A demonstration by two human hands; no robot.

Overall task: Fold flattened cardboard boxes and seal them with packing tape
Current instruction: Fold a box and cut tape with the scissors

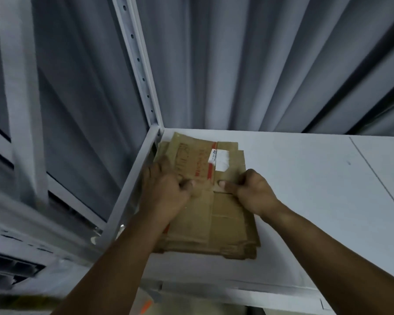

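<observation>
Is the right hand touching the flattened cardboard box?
Touching. Head view: the right hand has its thumb on the flattened cardboard box, fingers curled at its edge.

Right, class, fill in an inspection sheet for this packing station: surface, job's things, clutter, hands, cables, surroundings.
Surface: white shelf, seam line on its right.
Job's things: flattened cardboard boxes stacked at the shelf's left rear corner; the top one bears a white label.
Clutter: nothing seen.
Grippers: left hand and right hand grip the stack, thumbs on top.
Cables: nothing seen.
Surroundings: grey curtain behind; perforated metal upright at the corner.
</observation>
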